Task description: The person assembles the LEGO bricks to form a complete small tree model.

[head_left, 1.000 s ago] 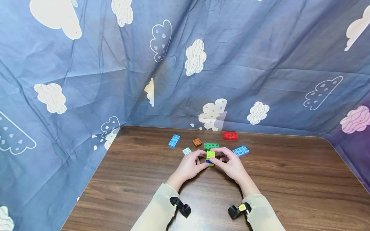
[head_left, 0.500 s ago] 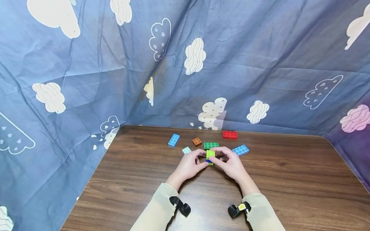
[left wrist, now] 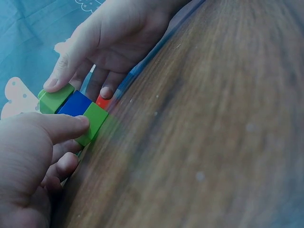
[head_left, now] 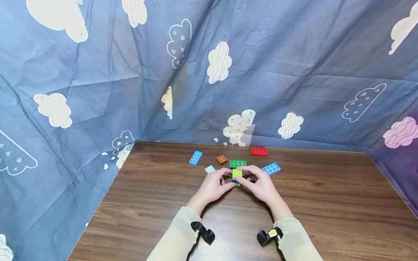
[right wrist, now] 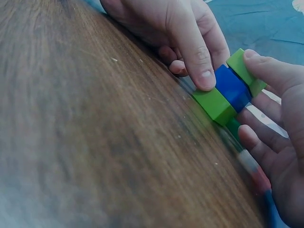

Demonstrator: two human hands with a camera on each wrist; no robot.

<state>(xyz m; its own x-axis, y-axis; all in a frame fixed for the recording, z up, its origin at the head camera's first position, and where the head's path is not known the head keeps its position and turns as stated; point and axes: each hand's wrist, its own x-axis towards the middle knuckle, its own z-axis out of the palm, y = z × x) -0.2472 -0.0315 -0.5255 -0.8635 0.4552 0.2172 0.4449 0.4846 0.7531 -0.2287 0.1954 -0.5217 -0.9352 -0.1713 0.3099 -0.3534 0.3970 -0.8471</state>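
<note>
Little has shifted this past second: the left hand (head_left: pixel 211 185) pinches the lower lime brick (right wrist: pixel 214 105) and blue brick (right wrist: pixel 232 88) on the counter (head_left: pixel 326 188). The right hand's (head_left: pixel 261 184) fingers pinch the upper lime brick (head_left: pixel 237 172), seemingly not flush, so joining looks unfinished.

Plastic: I read the studded lime-green top block (head_left: pixel 237 172), the dark-blue middle block (right wrist: pixel 231 88) and the lime-green bottom block (right wrist: pixel 216 105) as smooth moulded plastic with flat, soft-sheened sides. The green oblong brick (head_left: pixel 237 163), red oblong brick (head_left: pixel 259 152), square brown brick (head_left: pixel 221 159) and square pale-mint brick (head_left: pixel 210 169) look like the same plastic, hard and studded. Wood: the brown desk (head_left: pixel 326 188) shows me streaked grain under a smooth finish, glossy where light whitens its near part. Cloth: the blue cloud-printed backdrop (head_left: pixel 267 72) is matt and creased; the cream sleeves (head_left: pixel 174 230) are matt fabric.
</note>
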